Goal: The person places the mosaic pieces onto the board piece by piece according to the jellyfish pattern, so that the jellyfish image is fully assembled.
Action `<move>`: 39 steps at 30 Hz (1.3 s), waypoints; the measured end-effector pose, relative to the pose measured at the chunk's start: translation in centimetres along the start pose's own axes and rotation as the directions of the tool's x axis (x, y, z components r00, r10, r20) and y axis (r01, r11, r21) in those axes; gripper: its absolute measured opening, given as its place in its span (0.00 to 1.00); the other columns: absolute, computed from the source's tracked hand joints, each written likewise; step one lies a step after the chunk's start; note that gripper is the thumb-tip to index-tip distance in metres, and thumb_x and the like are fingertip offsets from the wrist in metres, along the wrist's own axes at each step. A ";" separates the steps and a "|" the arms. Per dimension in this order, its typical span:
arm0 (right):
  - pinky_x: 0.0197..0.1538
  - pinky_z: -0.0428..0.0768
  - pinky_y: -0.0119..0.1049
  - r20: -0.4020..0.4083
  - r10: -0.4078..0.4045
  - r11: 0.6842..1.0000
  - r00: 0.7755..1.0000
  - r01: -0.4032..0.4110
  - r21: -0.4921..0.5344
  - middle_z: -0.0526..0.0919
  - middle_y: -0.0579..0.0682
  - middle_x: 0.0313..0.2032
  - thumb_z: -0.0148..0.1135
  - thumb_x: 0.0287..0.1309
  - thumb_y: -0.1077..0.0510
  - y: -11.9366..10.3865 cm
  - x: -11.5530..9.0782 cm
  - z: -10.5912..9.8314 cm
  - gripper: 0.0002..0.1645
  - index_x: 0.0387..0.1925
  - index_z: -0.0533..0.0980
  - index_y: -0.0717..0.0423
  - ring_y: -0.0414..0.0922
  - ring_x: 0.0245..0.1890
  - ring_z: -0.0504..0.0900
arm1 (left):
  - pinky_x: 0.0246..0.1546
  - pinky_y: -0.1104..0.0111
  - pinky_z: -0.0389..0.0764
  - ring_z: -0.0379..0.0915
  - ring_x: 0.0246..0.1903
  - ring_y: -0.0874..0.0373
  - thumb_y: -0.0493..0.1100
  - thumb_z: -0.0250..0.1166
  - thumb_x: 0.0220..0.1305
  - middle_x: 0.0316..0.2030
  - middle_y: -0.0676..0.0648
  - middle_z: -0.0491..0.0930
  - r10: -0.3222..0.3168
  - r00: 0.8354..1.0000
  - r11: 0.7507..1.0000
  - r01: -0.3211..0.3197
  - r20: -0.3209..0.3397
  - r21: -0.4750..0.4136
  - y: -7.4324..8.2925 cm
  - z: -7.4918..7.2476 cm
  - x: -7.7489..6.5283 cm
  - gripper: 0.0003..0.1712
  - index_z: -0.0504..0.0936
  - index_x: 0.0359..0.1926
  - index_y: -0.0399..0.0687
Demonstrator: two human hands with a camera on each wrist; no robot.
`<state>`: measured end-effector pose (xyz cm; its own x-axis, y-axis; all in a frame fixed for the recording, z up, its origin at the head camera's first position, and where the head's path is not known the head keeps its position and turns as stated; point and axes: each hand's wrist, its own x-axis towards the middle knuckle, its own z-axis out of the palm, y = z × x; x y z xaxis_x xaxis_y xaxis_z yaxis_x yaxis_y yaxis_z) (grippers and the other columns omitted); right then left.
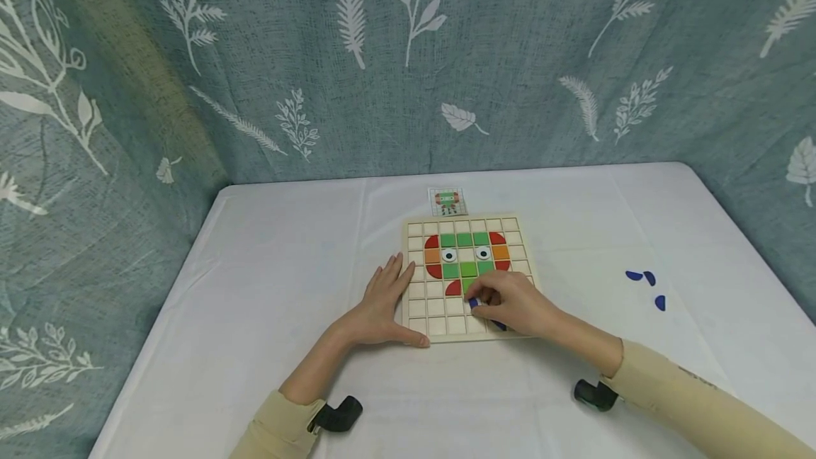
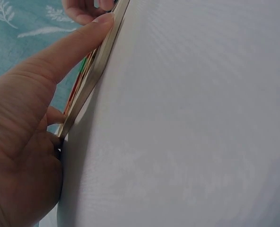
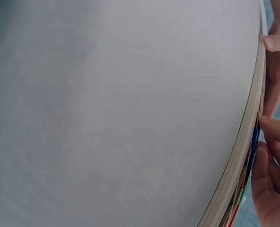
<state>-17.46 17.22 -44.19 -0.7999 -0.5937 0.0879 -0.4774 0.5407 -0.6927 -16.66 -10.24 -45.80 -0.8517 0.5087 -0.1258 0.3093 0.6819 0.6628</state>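
Observation:
A wooden grid board (image 1: 446,337) lies on the table, with green, red and orange tiles and two eye tiles set in its squares. My left hand (image 1: 384,309) rests spread at the board's left side, fingers straight and thumb on the near corner. Over the board's lower middle, my right hand (image 1: 515,302) pinches a small blue tile (image 1: 474,302) between thumb and fingers, close beneath a red quarter-round tile (image 1: 453,288). A second blue piece (image 1: 499,325) shows partly under this hand. In the right wrist view, blue (image 3: 255,137) appears at the fingertips along the board's edge.
A small picture card (image 1: 448,202) with a similar coloured figure lies just beyond the board. Several loose blue rounded tiles (image 1: 659,302) are scattered on the white tablecloth (image 1: 287,246) to the right. A patterned blue-green curtain (image 1: 382,112) hangs behind the table.

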 end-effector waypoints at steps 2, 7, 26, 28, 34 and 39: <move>0.32 0.78 0.29 0.003 0.001 1.000 1.000 -0.001 0.004 0.80 0.38 0.30 0.72 0.53 0.62 0.0 0.0 0.0 0.11 0.39 0.83 0.54 0.35 0.29 0.76 | 0.72 0.53 0.29 0.21 0.74 0.48 0.62 0.79 0.41 0.76 0.37 0.30 -0.004 1.000 1.000 0.004 0.001 0.001 0.0 0.0 0.0 0.74 0.42 0.77 0.40; 0.37 0.80 0.30 -0.026 0.007 1.000 1.000 -0.006 0.022 0.81 0.39 0.32 0.72 0.54 0.61 0.3 -0.4 -0.5 0.10 0.40 0.83 0.53 0.36 0.32 0.77 | 0.72 0.54 0.29 0.21 0.74 0.49 0.62 0.79 0.40 0.76 0.38 0.30 -0.012 1.000 1.000 0.012 -0.001 0.004 0.1 0.0 0.0 0.74 0.41 0.77 0.41; 0.35 0.79 0.26 -0.393 0.211 0.941 0.895 -0.294 -0.165 0.84 0.56 0.40 0.69 0.58 0.61 7.4 -9.7 -9.5 0.12 0.43 0.82 0.59 0.50 0.38 0.81 | 0.72 0.54 0.29 0.20 0.74 0.49 0.62 0.79 0.40 0.76 0.38 0.29 -0.024 1.000 1.000 0.024 0.004 0.002 0.0 0.1 -0.1 0.75 0.41 0.77 0.41; 0.32 0.77 0.25 -0.395 0.245 0.927 0.886 -0.333 -0.171 0.83 0.59 0.40 0.68 0.58 0.60 8.1 -10.9 -10.5 0.13 0.45 0.82 0.61 0.52 0.38 0.81 | 0.72 0.54 0.29 0.20 0.74 0.49 0.62 0.79 0.40 0.76 0.38 0.29 -0.021 1.000 1.000 0.021 0.003 0.002 0.0 0.1 -0.1 0.75 0.41 0.77 0.41; 0.27 0.77 0.29 -0.386 0.336 0.888 0.859 -0.426 -0.175 0.80 0.64 0.40 0.67 0.58 0.62 9.8 -12.9 -12.2 0.16 0.46 0.79 0.67 0.59 0.39 0.80 | 0.72 0.54 0.29 0.20 0.74 0.49 0.62 0.79 0.40 0.76 0.38 0.29 -0.009 1.000 1.000 0.009 -0.003 0.010 0.0 0.1 -0.1 0.75 0.41 0.77 0.40; 0.25 0.76 0.30 -0.379 0.300 0.894 0.875 -0.396 -0.207 0.81 0.57 0.34 0.67 0.55 0.66 10.5 -12.8 -12.3 0.13 0.43 0.81 0.66 0.43 0.31 0.77 | 0.72 0.54 0.29 0.20 0.74 0.49 0.62 0.79 0.40 0.76 0.38 0.29 -0.006 1.000 1.000 0.006 -0.003 0.011 -0.1 0.1 0.0 0.75 0.40 0.77 0.41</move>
<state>-16.67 37.83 -43.77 -0.9814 -0.1315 0.1401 -0.1851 0.8423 -0.5063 -16.62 -10.21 -45.94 -0.8548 0.5031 -0.1272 0.3091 0.6906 0.6538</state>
